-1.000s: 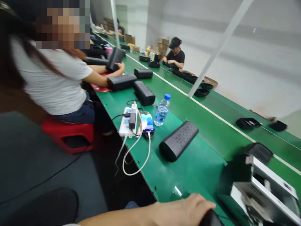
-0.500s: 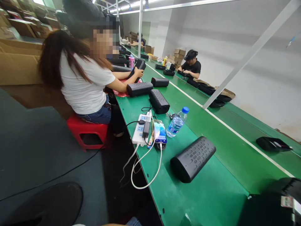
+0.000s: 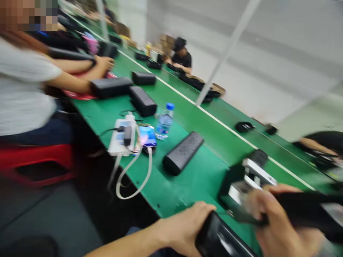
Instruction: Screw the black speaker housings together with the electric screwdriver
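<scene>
My left hand (image 3: 184,228) reaches in from the bottom and grips the end of a glossy black speaker housing (image 3: 225,237), whose near part runs out of the frame. At the lower right my right hand (image 3: 284,228) is smeared by motion, its thumb and fingers closed round something dark that I cannot make out. Close behind it is a dark block with white and silvery parts (image 3: 258,175), also blurred. A black speaker with a patterned grille (image 3: 183,153) lies on the green bench (image 3: 187,194) beyond my left hand.
A water bottle (image 3: 164,121), a lit phone (image 3: 147,137) and a white power strip (image 3: 122,137) with looping cables lie to the left. More speakers (image 3: 143,101) are farther up. One co-worker (image 3: 24,82) sits at left, another (image 3: 182,59) across the bench; an arm (image 3: 318,148) shows at right.
The view has swung right and down, so the bench things have shifted left. My two hands and the glossy black speaker housing have come into view.
</scene>
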The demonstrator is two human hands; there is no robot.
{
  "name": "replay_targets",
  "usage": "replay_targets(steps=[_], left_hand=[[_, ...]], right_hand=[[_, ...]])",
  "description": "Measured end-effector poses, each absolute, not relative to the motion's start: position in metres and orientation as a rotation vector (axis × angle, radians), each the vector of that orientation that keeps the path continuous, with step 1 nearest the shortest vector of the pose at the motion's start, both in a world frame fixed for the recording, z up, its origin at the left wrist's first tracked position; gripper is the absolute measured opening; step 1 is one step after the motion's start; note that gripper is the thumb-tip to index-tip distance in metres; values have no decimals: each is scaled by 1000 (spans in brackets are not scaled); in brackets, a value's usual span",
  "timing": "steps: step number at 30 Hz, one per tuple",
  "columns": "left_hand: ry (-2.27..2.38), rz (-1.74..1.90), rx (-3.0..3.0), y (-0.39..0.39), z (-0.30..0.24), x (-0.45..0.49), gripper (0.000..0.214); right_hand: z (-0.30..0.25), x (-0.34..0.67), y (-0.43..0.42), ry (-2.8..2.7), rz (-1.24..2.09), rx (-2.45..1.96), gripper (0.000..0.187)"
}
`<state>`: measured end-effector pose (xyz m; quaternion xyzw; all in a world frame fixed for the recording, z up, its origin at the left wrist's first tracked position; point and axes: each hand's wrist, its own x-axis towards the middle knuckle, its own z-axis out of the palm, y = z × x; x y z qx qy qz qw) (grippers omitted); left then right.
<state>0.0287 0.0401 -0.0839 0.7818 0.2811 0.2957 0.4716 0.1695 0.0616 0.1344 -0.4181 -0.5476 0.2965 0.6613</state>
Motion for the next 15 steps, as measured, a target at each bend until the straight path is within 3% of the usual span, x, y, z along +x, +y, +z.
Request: replay_targets(steps=[3, 8, 15], left_hand=[[743, 750, 1789, 31, -72, 15, 144], [790, 599, 1735, 27, -55, 3, 143], [825, 579, 1717, 26, -50, 4, 142]], right_hand=[[161, 187, 52, -1282, 682, -799, 34], [200, 219, 58, -1170, 258, -799, 26], [173, 254, 88, -1124, 181, -939, 27]])
